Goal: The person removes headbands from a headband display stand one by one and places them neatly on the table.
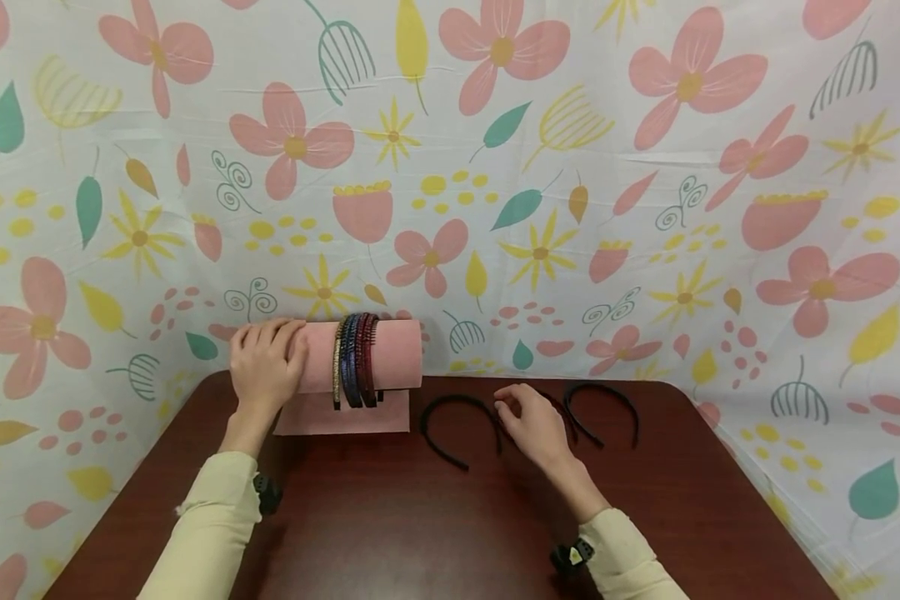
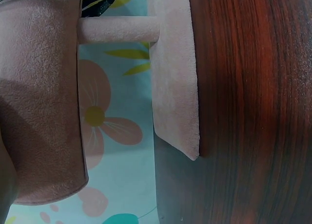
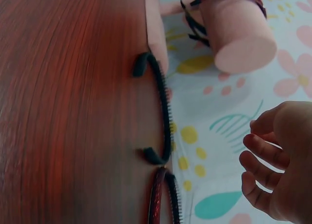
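The left hand (image 1: 265, 367) is gripping the left end of the pink roll (image 1: 397, 354), fingers curling over it; headbands (image 1: 351, 360) are hanging farther right. The right hand (image 1: 536, 429) is hovering empty, fingers loosely bent, just right of a black headband (image 1: 456, 399).

Headbands (image 1: 351, 367) in gold, blue, dark red and black appear alongside a plain pink display stand (image 1: 401, 354), cream sleeves (image 1: 208, 517), a streaked reddish-brown table (image 1: 390, 517) and a white floral backdrop (image 1: 450, 150) printed in pink, yellow and teal.

Brown table (image 1: 390, 517) (headbands (image 3: 164, 104), stand (image 1: 318, 358) atop)
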`<action>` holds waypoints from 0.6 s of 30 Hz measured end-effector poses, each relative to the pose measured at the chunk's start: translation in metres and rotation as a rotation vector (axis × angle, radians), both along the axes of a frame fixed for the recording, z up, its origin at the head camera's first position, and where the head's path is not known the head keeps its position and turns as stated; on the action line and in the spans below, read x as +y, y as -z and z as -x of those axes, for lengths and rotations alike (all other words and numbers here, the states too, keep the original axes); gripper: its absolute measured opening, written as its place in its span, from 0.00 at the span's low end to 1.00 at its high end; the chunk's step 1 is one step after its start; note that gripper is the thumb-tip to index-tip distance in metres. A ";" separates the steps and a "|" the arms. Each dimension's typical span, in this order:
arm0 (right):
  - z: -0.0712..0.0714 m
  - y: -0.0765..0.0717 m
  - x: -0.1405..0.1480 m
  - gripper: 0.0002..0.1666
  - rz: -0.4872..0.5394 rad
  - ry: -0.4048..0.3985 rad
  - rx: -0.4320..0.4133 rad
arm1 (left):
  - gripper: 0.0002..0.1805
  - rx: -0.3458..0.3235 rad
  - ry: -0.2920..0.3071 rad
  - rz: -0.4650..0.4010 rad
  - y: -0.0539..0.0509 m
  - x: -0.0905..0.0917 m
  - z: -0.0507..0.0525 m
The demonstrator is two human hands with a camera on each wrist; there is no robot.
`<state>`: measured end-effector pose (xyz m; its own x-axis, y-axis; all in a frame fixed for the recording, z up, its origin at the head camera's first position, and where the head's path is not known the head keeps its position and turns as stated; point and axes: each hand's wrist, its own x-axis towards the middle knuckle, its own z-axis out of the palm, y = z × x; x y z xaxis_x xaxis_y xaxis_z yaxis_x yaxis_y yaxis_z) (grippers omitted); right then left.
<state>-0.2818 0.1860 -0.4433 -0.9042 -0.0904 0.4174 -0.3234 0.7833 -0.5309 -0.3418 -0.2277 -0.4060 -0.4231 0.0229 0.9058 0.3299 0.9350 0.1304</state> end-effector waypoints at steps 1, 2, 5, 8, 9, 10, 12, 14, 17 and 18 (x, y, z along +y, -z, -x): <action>0.000 -0.001 -0.003 0.09 -0.001 -0.005 0.005 | 0.22 0.000 0.000 0.000 0.000 0.000 0.000; -0.001 -0.001 -0.005 0.08 -0.003 -0.010 0.009 | 0.22 0.000 -0.002 0.001 0.000 0.000 0.000; -0.001 -0.003 -0.013 0.08 -0.012 -0.034 0.024 | 0.22 0.003 -0.004 -0.003 0.000 0.000 0.000; -0.002 -0.005 -0.020 0.07 -0.011 -0.057 0.037 | 0.21 0.008 -0.006 -0.005 0.001 -0.001 0.001; -0.002 -0.005 -0.023 0.07 -0.009 -0.063 0.041 | 0.21 0.009 -0.007 -0.005 0.001 -0.001 0.001; -0.002 -0.006 -0.025 0.07 -0.007 -0.068 0.044 | 0.21 0.009 -0.009 -0.004 0.001 -0.001 0.001; -0.002 -0.007 -0.030 0.07 -0.010 -0.073 0.047 | 0.21 0.011 -0.009 -0.006 0.001 -0.001 0.002; -0.001 -0.008 -0.034 0.07 -0.014 -0.078 0.044 | 0.21 0.012 -0.010 -0.006 0.001 -0.001 0.003; 0.000 -0.009 -0.040 0.07 -0.021 -0.081 0.035 | 0.22 0.009 -0.007 -0.007 0.001 -0.001 0.003; 0.000 -0.009 -0.042 0.07 -0.024 -0.081 0.033 | 0.22 0.006 -0.008 -0.004 0.001 -0.001 0.002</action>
